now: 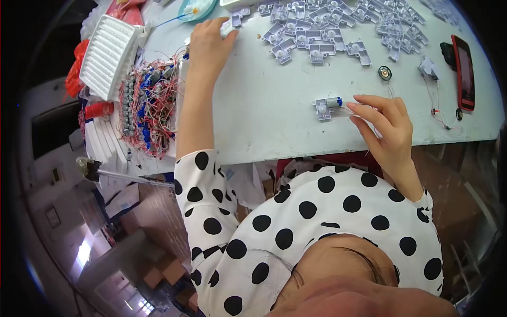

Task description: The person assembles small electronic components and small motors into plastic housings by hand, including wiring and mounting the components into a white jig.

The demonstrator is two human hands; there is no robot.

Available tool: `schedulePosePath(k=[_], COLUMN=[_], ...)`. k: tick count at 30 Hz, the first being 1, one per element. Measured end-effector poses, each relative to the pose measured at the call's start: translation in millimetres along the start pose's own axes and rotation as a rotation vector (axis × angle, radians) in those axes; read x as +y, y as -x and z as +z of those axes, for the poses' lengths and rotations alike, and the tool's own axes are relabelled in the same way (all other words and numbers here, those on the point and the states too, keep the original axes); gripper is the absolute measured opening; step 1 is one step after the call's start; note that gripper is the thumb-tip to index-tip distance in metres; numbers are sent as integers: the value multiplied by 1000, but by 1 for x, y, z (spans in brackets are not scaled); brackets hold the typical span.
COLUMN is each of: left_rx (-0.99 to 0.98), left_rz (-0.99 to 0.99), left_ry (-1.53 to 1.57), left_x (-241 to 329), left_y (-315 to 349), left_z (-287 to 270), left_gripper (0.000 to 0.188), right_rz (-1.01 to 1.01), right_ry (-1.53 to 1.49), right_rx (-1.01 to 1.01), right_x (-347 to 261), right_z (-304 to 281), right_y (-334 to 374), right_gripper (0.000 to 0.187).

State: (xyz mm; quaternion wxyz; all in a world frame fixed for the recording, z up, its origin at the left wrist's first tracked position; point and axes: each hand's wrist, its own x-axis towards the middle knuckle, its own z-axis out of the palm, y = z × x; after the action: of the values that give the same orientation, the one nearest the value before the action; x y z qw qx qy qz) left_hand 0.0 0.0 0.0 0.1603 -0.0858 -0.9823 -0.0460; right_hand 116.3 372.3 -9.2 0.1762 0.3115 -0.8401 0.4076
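Note:
My left hand [209,43] reaches to the far edge of the table, its fingers curled by a small white thing [227,27] that they partly hide. Near the front edge, a pale grey plastic housing [322,111] lies with a small silver motor [332,102] with a blue end on it. To its right is my right hand [390,126], fingers apart and slightly bent, their tips close to the motor's thin wires. The wires run between thumb and fingers; no firm grip on them shows. Just beyond this hand sits a small round speaker [385,73] with thin leads.
Several grey housings [317,37] spread over the far side. To the left lie a heap of wired motors [150,108] and a white ribbed tray [108,57]. A blue dish [198,10] stands at the back. On the right are a red phone [465,74] and another wired housing [429,68].

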Motion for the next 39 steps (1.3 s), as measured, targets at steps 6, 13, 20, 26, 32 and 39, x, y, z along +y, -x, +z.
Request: schedulePosePath(k=[6,13,20,26,32,39], left_rx=[225,65,-258,-158,-337,-46], left_rz=[0,-539,-546,-455,-215,60], left_ry=[22,1204,2236,1780,1277,768], left_x=[10,94,201,203,191,201], left_y=[-7,43,127,145,153,135], left_z=[32,-11,-27,-26,-22,-50], left_gripper=[35,29,38,24,38,33], right_rz=[-6,60,172,155,132,152], right_ry=[-6,-79,-569,-432,-507,-371], right_rx=[11,-17,12,-146,-264,-146], right_x=[-3,2,-18,-19,-12,0], right_z=[-8,-5,12,-1,-5,-7], right_y=[2,-1,-13,0,20,24], right_gripper=[35,34,48,51,53,47])
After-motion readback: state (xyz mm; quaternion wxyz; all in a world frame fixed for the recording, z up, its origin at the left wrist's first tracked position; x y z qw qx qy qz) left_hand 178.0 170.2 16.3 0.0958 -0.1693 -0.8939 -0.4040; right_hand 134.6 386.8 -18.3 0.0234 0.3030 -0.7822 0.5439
